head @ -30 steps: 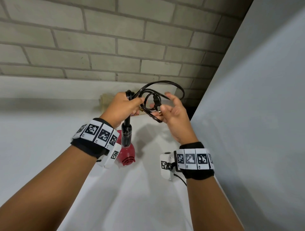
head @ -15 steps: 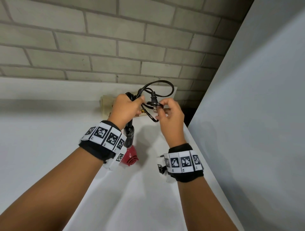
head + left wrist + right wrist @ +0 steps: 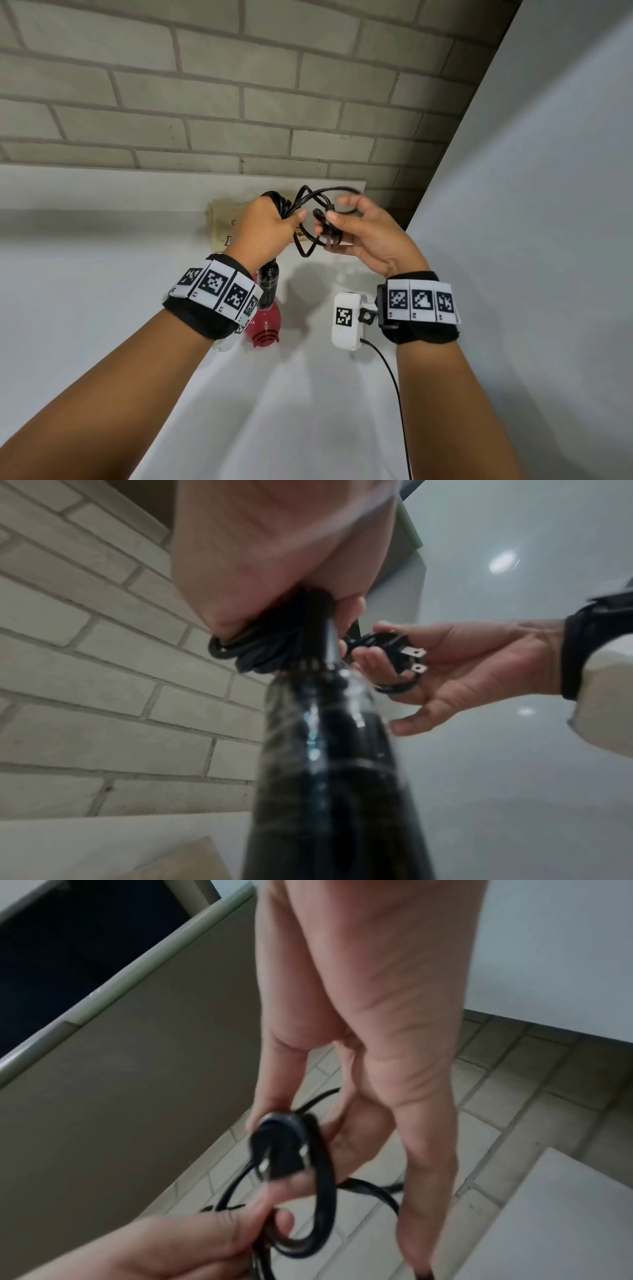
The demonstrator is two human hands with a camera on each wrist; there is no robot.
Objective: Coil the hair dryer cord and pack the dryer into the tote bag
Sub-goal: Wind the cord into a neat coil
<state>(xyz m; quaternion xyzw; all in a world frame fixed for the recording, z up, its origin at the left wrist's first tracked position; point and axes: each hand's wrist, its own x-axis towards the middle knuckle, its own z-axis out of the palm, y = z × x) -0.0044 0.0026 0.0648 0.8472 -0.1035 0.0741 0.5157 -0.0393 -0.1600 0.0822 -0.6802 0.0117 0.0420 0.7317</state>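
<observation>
You stand at a white table (image 3: pixel 102 291) set against a brick wall (image 3: pixel 239 85), with a pale tote bag (image 3: pixel 219 219) lying at the table's far edge, behind your hands. It looks flat and still unpacked, though most of it is hidden.

The hair dryer (image 3: pixel 265 322) hangs nozzle-down above the table, its red body below your left wrist and its dark handle running up into your left hand (image 3: pixel 263 233). That hand is clenched around the top of the handle together with the gathered loops of the black cord (image 3: pixel 305 202), so most of the coiling appears done.

Your right hand (image 3: pixel 370 236) pinches the plug (image 3: pixel 400 653) end between thumb and fingertips (image 3: pixel 366 658), prongs pointing toward your palm, with a last loop draped around it.

By my reading, what is left is to tuck that plug end into the bundle so the loops hold, then lower the dryer into the tote. Nothing is in the bag yet, as far as the views show.
</observation>
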